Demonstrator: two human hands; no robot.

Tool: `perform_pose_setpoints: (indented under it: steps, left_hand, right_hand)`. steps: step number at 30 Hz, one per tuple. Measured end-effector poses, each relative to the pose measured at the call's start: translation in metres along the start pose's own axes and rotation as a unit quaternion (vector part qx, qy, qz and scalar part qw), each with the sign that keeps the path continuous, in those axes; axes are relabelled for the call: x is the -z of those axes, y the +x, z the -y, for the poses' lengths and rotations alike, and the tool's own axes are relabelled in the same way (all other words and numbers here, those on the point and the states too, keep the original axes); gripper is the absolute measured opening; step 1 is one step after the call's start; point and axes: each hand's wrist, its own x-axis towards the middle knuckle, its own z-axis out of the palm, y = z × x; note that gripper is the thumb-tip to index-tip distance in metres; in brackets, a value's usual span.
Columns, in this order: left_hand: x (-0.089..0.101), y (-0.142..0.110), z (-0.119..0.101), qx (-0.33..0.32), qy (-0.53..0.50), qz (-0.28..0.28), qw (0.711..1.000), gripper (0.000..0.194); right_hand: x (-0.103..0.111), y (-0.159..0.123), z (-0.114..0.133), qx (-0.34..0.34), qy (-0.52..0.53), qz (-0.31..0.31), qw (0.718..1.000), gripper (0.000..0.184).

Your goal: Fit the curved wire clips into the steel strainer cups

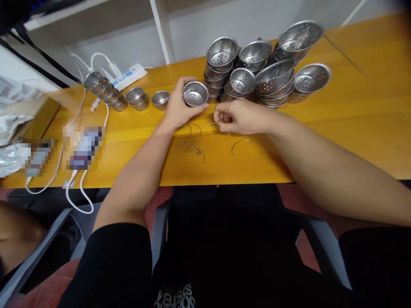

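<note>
My left hand (178, 107) is wrapped round a small metal strainer cup (195, 94), whose open top faces up. Just to its right, my right hand (237, 116) is closed, fingertips curled together. Ends of a thin curved wire (211, 124) show beside and below these fingers; whether they grip it I cannot tell. Several loose curved wires (192, 147) lie on the table below the left hand, and a single bent wire (237, 143) lies below the right one.
Stacked perforated strainer cups (221, 55) stand behind my hands, with more at the right (310, 81). Leftward are a single cup (160, 99), a short stack (137, 98) and a leaning stack (104, 92). A power strip (130, 76), cables and a phone (85, 147) lie farther left. Another person's limb (19, 231) shows lower left.
</note>
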Motion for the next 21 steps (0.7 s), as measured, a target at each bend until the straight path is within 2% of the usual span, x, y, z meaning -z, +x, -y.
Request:
perform_pose_setpoints:
  steps: [3,9,16,21]
  left_hand:
    - [0.000,0.002,-0.002,0.004,-0.008,-0.014,1.000,0.116]
    - [0.000,0.003,-0.005,0.018,-0.027,-0.030,0.999,0.109]
    - [-0.007,0.001,0.006,-0.007,-0.037,-0.015,0.999,0.117]
    - [-0.014,-0.001,0.007,-0.051,-0.055,0.004,0.997,0.108]
  right_hand:
    - [-0.005,0.000,-0.006,0.027,0.072,-0.044,0.996,0.021]
    - [-0.011,0.003,-0.015,0.042,0.074,-0.126,0.988,0.015]
    - [-0.012,0.004,-0.007,0.041,0.137,-0.198,0.970,0.041]
    - [-0.015,0.008,-0.008,0.044,0.184,-0.265,0.945,0.054]
